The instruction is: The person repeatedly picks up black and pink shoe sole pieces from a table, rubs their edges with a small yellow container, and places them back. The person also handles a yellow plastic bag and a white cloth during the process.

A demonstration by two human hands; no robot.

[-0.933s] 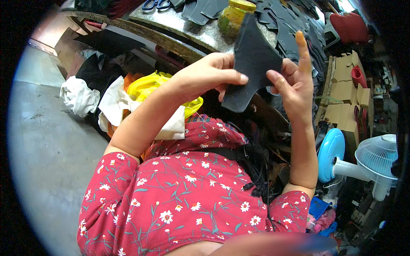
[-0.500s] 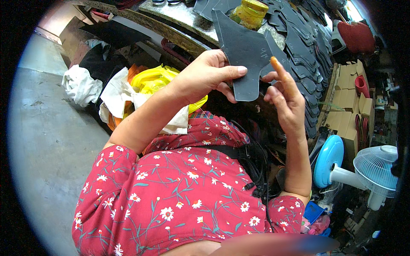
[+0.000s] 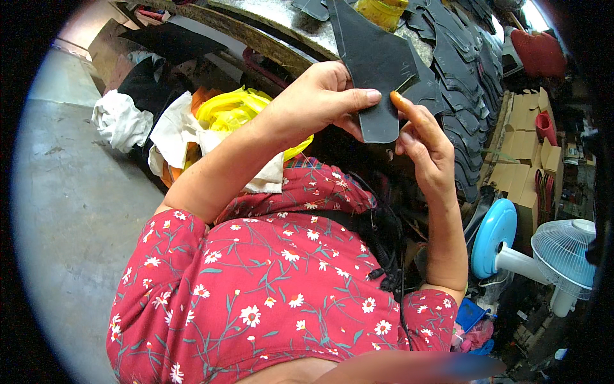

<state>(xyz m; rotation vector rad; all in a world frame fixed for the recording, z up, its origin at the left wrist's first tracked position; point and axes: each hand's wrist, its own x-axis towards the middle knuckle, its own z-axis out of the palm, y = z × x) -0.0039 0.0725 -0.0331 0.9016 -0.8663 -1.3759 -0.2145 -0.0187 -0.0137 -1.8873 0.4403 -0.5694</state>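
My left hand (image 3: 323,96) pinches a flat black cut piece (image 3: 372,57), its thumb on top and the fingers beneath. The piece looks like a leather-like shoe part, with a narrow rounded end toward me and faint pale marks on its face. Close to its right edge is my right hand (image 3: 432,147), with the index finger stretched out and its orange-stained tip at the edge. The other right fingers are loosely bent, partly hidden, and hold nothing that I can see. Just beyond the piece stands a yellow, smeared tub (image 3: 384,11).
Overlapping black pieces (image 3: 457,83) cover the workbench (image 3: 275,25) to the right. Cardboard boxes (image 3: 521,144) and a blue-and-white fan (image 3: 563,256) stand at the right. On the left, yellow plastic (image 3: 233,112) and white cloths (image 3: 121,121) lie heaped above the grey floor (image 3: 70,224).
The black piece has moved slightly up and right and tilted, in my left hand. My right index finger has come left and down to the piece's edge.
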